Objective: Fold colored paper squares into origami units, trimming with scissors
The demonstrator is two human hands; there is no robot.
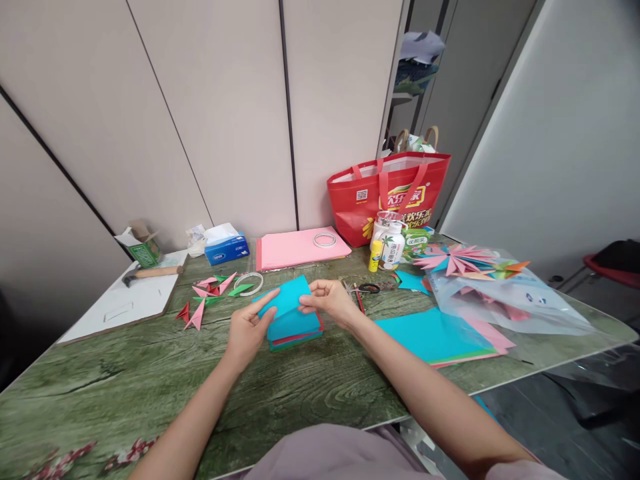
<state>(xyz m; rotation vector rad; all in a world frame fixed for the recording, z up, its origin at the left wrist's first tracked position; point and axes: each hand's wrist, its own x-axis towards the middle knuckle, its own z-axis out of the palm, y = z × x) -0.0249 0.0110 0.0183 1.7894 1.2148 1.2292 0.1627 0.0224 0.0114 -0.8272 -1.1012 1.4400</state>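
Note:
A blue sheet of paper (287, 298) is held up between both hands, tilted above a stack of cut paper (296, 328) in blue, red and green. My left hand (249, 328) pinches its left edge between thumb and fingers. At the right edge, my right hand (327, 300) has thumb and fingertips closed on the same sheet. To the left lie several folded paper pieces (213, 287) in pink, red and green, with a roll of tape (249, 285) beside them. Scissors (367, 289) and a red pencil (359, 298) rest just beyond my right hand.
Larger blue sheets (433, 333) lie at right, by a plastic bag (515, 310) topped with a paper flower (457, 260). Behind stand a glue stick (375, 256), white bottle (391, 247) and red bag (350, 207). Pink sheets (290, 248), tissue box (227, 250) and a hammer (155, 271) are farther left.

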